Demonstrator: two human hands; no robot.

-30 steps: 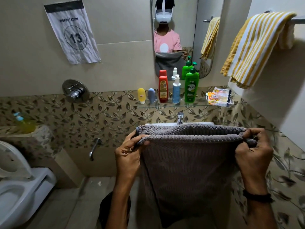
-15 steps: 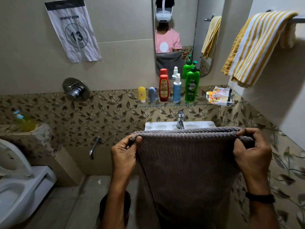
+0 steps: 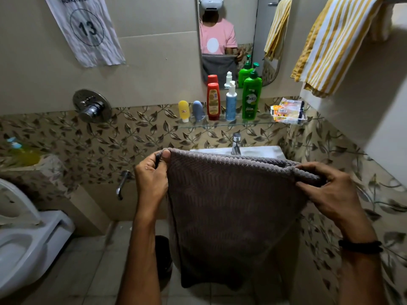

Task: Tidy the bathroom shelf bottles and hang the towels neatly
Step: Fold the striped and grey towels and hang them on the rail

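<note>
Home bathroom; toilet (image 3: 26, 238), washbasin (image 3: 259, 150), mirror (image 3: 229, 36), tiled walls

Readable stuff in the bathroom shot

Paper sign (image 3: 84, 29) upper left says "WORKSTATION" with a circled "13"; green pump bottle (image 3: 251, 97) on the shelf reads "Vatika". Other labels too blurry.

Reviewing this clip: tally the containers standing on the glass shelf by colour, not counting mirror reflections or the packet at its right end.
Yellow tube: 1
Grey-blue tube: 1
Red bottle: 1
Blue-and-white pump bottle: 1
Green pump bottle: 1
Total: 5
</note>
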